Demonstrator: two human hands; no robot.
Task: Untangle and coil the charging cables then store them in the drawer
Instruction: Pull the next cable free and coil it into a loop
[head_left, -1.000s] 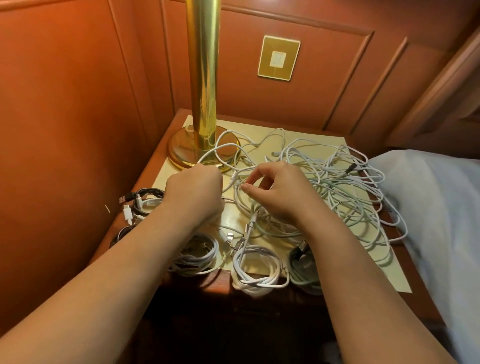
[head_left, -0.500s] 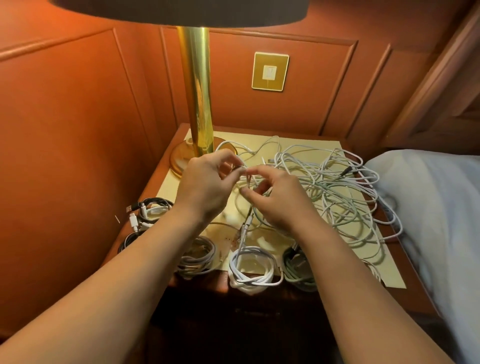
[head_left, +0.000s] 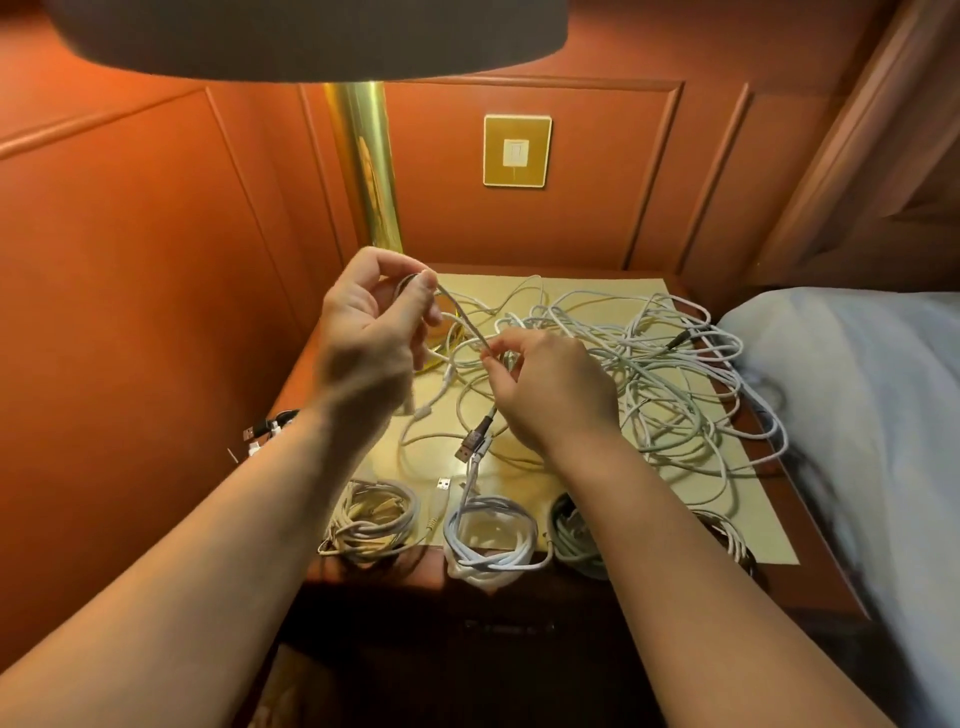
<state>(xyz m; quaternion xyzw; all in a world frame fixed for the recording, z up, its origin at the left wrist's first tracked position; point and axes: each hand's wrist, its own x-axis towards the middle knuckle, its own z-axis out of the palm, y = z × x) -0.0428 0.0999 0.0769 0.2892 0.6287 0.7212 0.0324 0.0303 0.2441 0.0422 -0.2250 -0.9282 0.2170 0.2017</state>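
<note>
A tangled heap of white charging cables (head_left: 660, 379) lies on the nightstand's cream mat (head_left: 613, 291). My left hand (head_left: 371, 332) is raised over the mat's left side and pinches one white cable between thumb and fingers. That cable runs taut down to my right hand (head_left: 550, 389), which pinches it too. A USB plug (head_left: 469, 445) hangs below my right hand. Three coiled cables lie along the front edge: a beige coil (head_left: 371, 519), a white coil (head_left: 491, 535) and a grey coil (head_left: 574, 540) partly hidden by my right forearm.
A brass lamp post (head_left: 366, 166) stands at the back left, its shade (head_left: 306, 36) overhead. Dark cables and plugs (head_left: 265, 428) sit at the nightstand's left edge. A bed with white sheet (head_left: 852, 415) borders the right. Orange panelled walls enclose the left and back.
My left hand has lifted up and away from my right, drawing a stretch of white cable taut between them. The view has tilted up, so the lamp shade now shows.
</note>
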